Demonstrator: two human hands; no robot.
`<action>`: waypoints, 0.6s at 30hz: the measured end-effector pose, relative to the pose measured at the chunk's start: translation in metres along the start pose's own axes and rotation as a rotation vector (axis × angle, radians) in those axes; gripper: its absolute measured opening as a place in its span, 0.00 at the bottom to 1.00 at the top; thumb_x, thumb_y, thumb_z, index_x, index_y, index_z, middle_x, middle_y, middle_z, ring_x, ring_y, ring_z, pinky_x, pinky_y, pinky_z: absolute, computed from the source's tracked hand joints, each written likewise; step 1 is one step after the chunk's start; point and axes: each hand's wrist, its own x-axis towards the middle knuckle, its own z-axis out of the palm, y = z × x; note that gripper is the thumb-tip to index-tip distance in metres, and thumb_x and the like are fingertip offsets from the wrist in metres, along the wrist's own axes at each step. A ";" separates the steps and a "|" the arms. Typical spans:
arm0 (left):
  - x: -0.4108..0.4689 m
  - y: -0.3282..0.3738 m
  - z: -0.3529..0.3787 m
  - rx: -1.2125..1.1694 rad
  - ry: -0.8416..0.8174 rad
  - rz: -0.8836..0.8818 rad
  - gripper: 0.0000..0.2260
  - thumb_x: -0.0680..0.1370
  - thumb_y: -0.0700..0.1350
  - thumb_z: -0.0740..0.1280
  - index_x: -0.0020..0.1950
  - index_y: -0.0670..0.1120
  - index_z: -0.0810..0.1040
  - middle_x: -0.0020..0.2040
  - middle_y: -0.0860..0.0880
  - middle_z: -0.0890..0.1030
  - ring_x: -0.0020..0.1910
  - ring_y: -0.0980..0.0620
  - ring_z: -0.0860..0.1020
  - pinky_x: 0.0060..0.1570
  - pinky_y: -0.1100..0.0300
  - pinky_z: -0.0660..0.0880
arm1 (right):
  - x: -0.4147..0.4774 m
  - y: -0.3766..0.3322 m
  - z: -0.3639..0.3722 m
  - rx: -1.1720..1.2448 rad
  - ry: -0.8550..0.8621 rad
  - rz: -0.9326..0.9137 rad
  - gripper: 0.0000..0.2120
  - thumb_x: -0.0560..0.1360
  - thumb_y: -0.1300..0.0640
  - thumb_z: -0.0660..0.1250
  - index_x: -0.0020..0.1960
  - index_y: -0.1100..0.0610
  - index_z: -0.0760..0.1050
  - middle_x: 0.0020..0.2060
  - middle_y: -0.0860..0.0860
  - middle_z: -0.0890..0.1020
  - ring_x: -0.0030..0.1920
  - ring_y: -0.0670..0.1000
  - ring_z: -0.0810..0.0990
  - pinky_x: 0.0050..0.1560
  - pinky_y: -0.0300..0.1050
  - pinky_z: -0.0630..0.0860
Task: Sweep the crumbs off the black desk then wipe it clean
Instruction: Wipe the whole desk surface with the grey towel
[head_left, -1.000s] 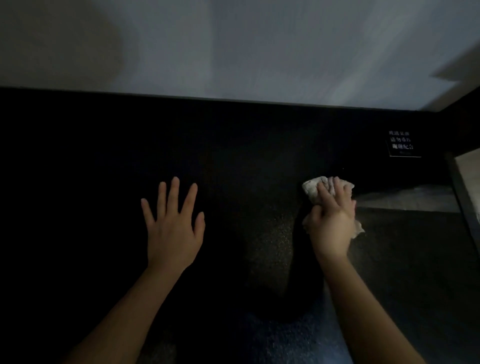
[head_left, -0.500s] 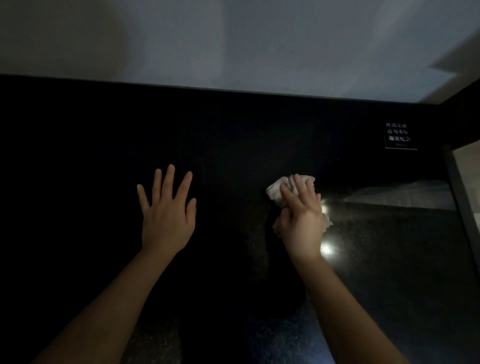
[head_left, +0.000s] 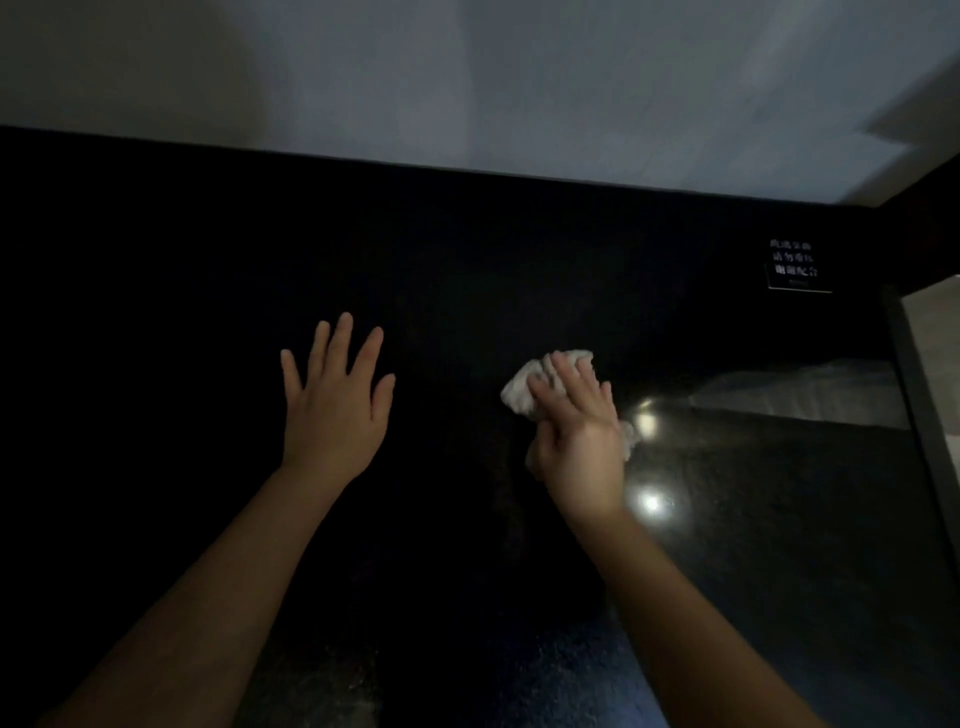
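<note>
The left hand (head_left: 337, 410) was laid flat on the desk (head_left: 156, 322), fingers straight and spread, with nothing held. To its right, a pale wad (head_left: 522, 387) of cloth or paper was pressed to the desk under the right hand (head_left: 579, 441), whose fingers were curled over it. The wad was judged light, soft and crushable, best gripped bunched beneath the palm. No crumbs could be made out.

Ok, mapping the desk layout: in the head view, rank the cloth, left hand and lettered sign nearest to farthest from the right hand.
1. cloth, held by the right hand itself.
2. left hand, spread on the desk to its left.
3. lettered sign, at the back right.
</note>
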 end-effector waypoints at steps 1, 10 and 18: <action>-0.008 0.000 -0.003 -0.009 0.005 -0.007 0.25 0.81 0.55 0.50 0.77 0.50 0.54 0.78 0.45 0.49 0.77 0.46 0.45 0.73 0.40 0.44 | 0.007 -0.007 0.005 -0.002 0.032 0.065 0.21 0.72 0.62 0.58 0.63 0.52 0.78 0.70 0.52 0.71 0.74 0.58 0.62 0.73 0.60 0.56; -0.126 -0.010 0.026 0.049 0.000 -0.039 0.25 0.81 0.55 0.51 0.76 0.48 0.59 0.77 0.43 0.55 0.76 0.44 0.52 0.71 0.36 0.52 | -0.069 0.001 -0.002 0.036 -0.307 -0.348 0.26 0.71 0.58 0.57 0.69 0.49 0.72 0.75 0.46 0.63 0.77 0.49 0.53 0.76 0.51 0.49; -0.133 -0.009 0.030 0.055 0.037 -0.050 0.25 0.79 0.54 0.48 0.76 0.49 0.58 0.78 0.45 0.55 0.77 0.46 0.51 0.72 0.39 0.49 | -0.008 -0.034 0.025 -0.066 -0.077 -0.046 0.25 0.72 0.64 0.62 0.68 0.51 0.72 0.74 0.53 0.65 0.75 0.60 0.56 0.74 0.59 0.52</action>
